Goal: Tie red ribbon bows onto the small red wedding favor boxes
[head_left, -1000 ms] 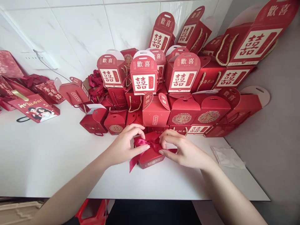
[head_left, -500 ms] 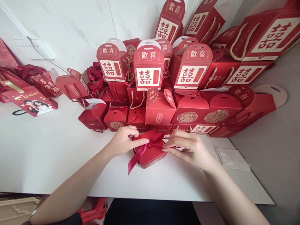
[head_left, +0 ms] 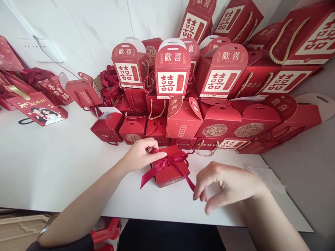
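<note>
A small red gift box [head_left: 172,174] lies on the white table in front of me, with a dark red satin ribbon [head_left: 154,170] tied in a bow across its top. At the bow's left loop, my left hand [head_left: 146,153] is closed in a pinch, its thumb lying along the ribbon by the knot. My right hand [head_left: 222,184] is to the right of the box, thumb and curled fingers apart. One ribbon tail runs down to its fingertips; whether they touch it is hard to see. The other tail hangs over the box's left front.
Several red gift boxes [head_left: 171,83] with white labels and rope handles are stacked behind. More printed boxes [head_left: 39,108] and a heap of red ribbons [head_left: 108,83] are at the left. A white packet [head_left: 267,177] lies on the table [head_left: 65,167] at the right. A red stool [head_left: 107,232] shows below.
My right hand has moved away from the bow, to the right and towards me, and its fingers have parted. The bow's right loop and tail now show. My left hand keeps its pinch.
</note>
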Tool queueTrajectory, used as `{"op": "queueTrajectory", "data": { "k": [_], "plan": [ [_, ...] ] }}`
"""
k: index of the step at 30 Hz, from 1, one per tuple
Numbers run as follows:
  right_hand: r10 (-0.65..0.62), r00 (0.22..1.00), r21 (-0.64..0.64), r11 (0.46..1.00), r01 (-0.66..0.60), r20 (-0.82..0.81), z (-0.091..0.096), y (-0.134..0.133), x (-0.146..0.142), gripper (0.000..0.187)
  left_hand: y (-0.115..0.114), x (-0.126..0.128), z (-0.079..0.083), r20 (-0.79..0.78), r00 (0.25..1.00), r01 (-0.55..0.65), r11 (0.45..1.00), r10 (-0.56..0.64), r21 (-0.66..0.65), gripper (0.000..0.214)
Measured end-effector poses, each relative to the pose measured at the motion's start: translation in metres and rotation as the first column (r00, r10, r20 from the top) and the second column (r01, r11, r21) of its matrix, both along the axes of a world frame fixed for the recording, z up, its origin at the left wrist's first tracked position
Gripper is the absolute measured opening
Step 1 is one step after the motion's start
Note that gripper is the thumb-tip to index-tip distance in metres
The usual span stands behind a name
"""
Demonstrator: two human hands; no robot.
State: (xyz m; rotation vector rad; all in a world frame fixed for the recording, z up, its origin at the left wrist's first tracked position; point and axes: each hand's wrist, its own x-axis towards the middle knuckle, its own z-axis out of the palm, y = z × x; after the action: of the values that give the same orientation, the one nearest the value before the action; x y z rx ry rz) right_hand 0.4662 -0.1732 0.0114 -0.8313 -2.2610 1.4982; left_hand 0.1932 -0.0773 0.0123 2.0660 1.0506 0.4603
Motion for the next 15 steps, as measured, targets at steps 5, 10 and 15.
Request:
{"op": "queueTrajectory", "data": {
  "k": [5,10,15],
  "plan": [
    [-0.284,0.954,-0.04,0.957,0.289,0.099,-0.002,0.01,0.002,0.03,-0.007,-0.01,0.021,0.042,0.998,-0.058,0.983,0.051,0.174,0.027],
    [-0.069,0.998,-0.077,0.995,0.069,0.006,-0.021,0.012,-0.022,0.041,-0.035,-0.009,0.03,-0.205,0.979,0.052,0.969,-0.002,0.24,0.077],
    [-0.071,0.996,-0.079,0.994,0.075,0.045,-0.026,0.009,-0.025,0.037,-0.06,-0.034,0.036,-0.356,0.934,0.086,0.984,-0.026,0.153,0.075]
  ]
}}
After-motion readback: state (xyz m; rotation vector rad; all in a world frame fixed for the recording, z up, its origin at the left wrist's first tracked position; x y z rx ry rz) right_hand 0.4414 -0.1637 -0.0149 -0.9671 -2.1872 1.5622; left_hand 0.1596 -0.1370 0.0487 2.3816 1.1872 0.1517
